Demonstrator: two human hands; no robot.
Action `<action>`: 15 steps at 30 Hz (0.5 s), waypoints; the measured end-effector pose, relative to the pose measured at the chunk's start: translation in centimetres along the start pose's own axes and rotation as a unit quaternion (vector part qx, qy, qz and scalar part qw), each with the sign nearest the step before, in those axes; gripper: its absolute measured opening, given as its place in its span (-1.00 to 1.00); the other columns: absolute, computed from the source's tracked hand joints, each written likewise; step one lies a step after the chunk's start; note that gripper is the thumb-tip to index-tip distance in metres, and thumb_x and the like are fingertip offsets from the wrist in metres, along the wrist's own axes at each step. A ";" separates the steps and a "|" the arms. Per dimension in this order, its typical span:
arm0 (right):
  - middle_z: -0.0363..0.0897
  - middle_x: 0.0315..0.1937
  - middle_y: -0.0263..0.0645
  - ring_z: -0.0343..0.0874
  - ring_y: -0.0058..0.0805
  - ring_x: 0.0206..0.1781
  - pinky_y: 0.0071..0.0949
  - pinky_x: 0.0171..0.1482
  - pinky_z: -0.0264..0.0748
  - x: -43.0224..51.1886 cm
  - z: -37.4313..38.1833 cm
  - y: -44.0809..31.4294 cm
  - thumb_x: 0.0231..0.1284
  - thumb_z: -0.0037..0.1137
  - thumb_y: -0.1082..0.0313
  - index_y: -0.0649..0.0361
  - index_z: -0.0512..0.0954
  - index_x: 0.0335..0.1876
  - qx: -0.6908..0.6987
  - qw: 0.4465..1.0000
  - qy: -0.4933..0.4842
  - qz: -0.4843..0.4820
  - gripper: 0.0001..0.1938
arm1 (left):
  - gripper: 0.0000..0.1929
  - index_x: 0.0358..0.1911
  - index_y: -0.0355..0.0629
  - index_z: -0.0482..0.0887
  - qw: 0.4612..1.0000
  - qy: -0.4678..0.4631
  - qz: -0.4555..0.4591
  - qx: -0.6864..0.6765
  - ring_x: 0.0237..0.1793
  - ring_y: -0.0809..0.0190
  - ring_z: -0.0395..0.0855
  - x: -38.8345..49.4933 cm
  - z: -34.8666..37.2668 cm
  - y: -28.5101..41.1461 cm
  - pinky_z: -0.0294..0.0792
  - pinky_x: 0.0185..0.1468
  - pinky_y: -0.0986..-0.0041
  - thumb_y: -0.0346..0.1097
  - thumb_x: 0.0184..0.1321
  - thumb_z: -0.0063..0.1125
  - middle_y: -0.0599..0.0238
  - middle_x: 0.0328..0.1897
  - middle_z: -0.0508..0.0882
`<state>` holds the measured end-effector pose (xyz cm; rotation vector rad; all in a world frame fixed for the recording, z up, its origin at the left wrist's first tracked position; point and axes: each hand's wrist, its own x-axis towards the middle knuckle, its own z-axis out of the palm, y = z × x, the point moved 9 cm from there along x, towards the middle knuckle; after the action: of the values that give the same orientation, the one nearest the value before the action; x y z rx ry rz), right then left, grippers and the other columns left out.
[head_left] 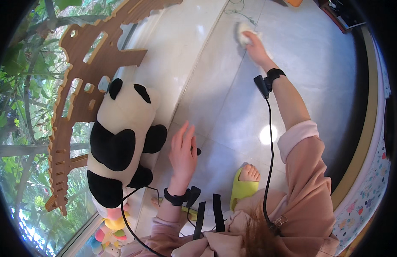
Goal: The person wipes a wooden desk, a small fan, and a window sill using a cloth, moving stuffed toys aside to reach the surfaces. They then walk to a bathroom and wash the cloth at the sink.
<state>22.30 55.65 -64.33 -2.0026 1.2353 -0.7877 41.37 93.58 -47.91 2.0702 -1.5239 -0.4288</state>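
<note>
My right hand (257,48) reaches far forward over the grey floor tiles (230,106). Bunched under its fingers is a white cloth (243,33), pressed to the floor and slightly blurred. My left hand (184,151) hovers beside a large plush panda (127,109), fingers stretched out and a little spread. Past the thumb pokes a small dark object (198,151), mostly hidden by the hand; whether it is held cannot be told. The panda lies along the pale window ledge (172,64), its black limb close to my left fingers.
A brown wooden cut-out structure (86,70) stands against the window. Colourful plush toys (110,236) sit at lower left. A thin green cord (242,14) lies ahead. Black cables (271,154) run from my wrist straps. At right is a bed edge with patterned fabric (362,199). Lime slippers (238,183) are on my feet.
</note>
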 end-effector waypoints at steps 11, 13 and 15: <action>0.33 0.34 -0.13 0.28 -0.20 0.39 -0.30 0.42 0.19 -17.8 7.6 -13.5 -0.02 -0.29 0.75 0.13 0.39 0.31 0.193 0.933 -0.299 -0.055 -0.34 | -0.66 0.10 -0.06 0.59 0.999 0.016 0.027 0.013 0.06 0.05 0.55 -1.0 0.1 0.0 0.50 -0.02 0.30 -0.44 0.24 0.15 0.30 0.24 0.54; 0.30 0.35 -0.12 0.29 -0.26 0.38 -0.33 0.40 0.22 -18.2 5.0 -10.6 0.05 -0.30 0.74 0.11 0.32 0.36 0.263 0.931 -0.234 0.099 -0.34 | -0.65 0.11 -0.05 0.59 0.999 0.018 0.032 0.013 0.07 0.05 0.55 -1.3 -0.3 0.0 0.50 -0.02 0.30 -0.44 0.23 0.15 0.31 0.24 0.53; 0.27 0.36 -0.09 0.28 -0.27 0.39 -0.35 0.41 0.21 -19.0 1.8 -7.6 0.11 -0.29 0.72 0.10 0.24 0.41 0.236 0.939 -0.175 0.179 -0.34 | -0.65 0.11 -0.05 0.58 0.999 0.027 0.037 0.008 0.07 0.05 0.54 -1.6 -0.7 0.0 0.50 -0.03 0.30 -0.44 0.23 0.16 0.31 0.25 0.53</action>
<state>20.47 76.03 -62.46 -1.3992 1.0364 -0.4627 41.24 95.28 -47.43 2.0137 -1.5714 -0.3317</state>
